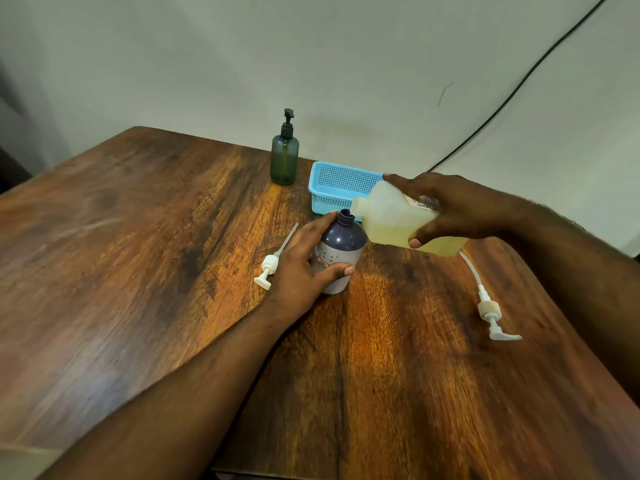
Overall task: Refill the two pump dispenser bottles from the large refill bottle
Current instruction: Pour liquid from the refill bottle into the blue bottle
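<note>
The left forearm [194, 368] is lying nearest the camera, reaching across the wooden table [104, 254] to the left hand [298, 268]. Its fingers are curling round the purple dispenser bottle [341, 251], thumb across the front near the label and the other fingers up the far side toward the neck, holding it upright on the table with its mouth uncovered. Just outside those fingers, to the left, a white pump head [272, 263] is lying on its side with its tube pointing away.

The right hand [457, 209] is gripping the large refill bottle [391, 220], thumb underneath and fingers over the top, tipping it nearly flat so that its spout is sitting at the purple bottle's open neck. Pale yellowish liquid is showing inside it. Below the right thumb, a second white pump [490, 308] is lying on the table with a curved tube.

Beyond both sets of fingers, a blue basket [332, 188] is standing partly behind the refill bottle, and a green dispenser bottle [284, 157] with a black pump fitted is standing upright just beside it.
</note>
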The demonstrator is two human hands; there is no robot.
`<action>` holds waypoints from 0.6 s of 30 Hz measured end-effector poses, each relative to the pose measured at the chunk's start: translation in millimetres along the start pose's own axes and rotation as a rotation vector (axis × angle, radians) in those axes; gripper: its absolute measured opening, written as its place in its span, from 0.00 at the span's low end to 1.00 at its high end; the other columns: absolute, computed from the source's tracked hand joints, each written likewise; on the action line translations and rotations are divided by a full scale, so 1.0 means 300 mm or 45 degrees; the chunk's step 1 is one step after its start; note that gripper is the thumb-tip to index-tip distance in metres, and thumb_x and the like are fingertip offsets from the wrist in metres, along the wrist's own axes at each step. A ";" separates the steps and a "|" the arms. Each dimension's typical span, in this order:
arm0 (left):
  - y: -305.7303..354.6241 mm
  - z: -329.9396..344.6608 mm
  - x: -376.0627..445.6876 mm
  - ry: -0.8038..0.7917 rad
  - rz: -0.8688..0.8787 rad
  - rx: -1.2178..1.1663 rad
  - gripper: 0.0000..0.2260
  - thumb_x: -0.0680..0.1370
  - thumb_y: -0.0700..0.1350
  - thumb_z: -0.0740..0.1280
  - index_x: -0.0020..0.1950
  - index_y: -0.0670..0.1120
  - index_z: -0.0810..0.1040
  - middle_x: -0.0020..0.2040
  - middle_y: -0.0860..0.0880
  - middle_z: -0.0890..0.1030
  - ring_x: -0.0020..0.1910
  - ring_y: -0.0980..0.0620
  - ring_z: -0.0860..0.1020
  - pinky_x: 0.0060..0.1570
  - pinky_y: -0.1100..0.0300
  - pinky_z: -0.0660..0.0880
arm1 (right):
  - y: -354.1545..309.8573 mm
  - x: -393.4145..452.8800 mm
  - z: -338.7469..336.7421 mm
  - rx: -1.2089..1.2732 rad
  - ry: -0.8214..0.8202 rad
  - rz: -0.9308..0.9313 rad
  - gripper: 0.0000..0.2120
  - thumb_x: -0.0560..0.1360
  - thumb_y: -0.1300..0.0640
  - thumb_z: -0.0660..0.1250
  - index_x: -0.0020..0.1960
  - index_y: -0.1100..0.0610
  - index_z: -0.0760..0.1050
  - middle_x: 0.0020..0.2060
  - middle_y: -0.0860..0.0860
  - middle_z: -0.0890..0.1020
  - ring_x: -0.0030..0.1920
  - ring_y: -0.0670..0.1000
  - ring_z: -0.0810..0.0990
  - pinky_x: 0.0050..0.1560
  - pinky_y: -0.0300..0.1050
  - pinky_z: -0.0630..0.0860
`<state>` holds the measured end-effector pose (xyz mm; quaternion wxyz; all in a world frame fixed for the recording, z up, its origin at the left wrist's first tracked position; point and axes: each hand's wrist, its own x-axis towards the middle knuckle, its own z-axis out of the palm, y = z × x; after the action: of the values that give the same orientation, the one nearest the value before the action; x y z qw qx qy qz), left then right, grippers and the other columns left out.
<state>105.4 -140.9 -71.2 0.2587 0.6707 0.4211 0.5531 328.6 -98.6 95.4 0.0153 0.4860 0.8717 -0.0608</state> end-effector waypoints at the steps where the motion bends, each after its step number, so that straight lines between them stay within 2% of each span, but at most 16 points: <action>1: 0.000 0.000 0.000 -0.001 -0.001 0.000 0.37 0.70 0.46 0.78 0.76 0.52 0.65 0.68 0.60 0.70 0.69 0.59 0.70 0.65 0.48 0.74 | 0.001 0.001 0.001 -0.007 -0.001 0.005 0.47 0.70 0.52 0.75 0.78 0.45 0.47 0.65 0.52 0.69 0.57 0.45 0.64 0.45 0.25 0.62; 12: -0.002 -0.001 0.000 -0.004 0.027 0.001 0.37 0.70 0.45 0.77 0.76 0.52 0.65 0.67 0.62 0.70 0.69 0.61 0.69 0.66 0.52 0.74 | 0.002 0.006 0.000 -0.001 -0.003 0.018 0.48 0.70 0.52 0.75 0.77 0.44 0.46 0.65 0.52 0.69 0.56 0.46 0.64 0.45 0.25 0.62; 14: -0.001 0.000 0.000 -0.004 0.022 -0.004 0.36 0.71 0.45 0.77 0.76 0.52 0.65 0.67 0.61 0.70 0.68 0.63 0.69 0.66 0.55 0.73 | 0.004 0.006 -0.001 -0.013 0.001 0.017 0.48 0.70 0.52 0.75 0.78 0.44 0.46 0.64 0.52 0.69 0.56 0.46 0.65 0.45 0.26 0.62; 18: 0.001 0.003 0.001 -0.017 -0.005 -0.008 0.36 0.72 0.44 0.76 0.76 0.55 0.63 0.66 0.67 0.66 0.67 0.69 0.66 0.66 0.62 0.71 | 0.006 0.008 -0.003 -0.023 0.000 0.011 0.48 0.70 0.51 0.75 0.77 0.43 0.46 0.64 0.53 0.70 0.56 0.46 0.65 0.45 0.26 0.63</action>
<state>106.4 -140.6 -71.1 0.2646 0.6729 0.4189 0.5493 329.0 -95.6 95.9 0.0200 0.4895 0.8702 -0.0528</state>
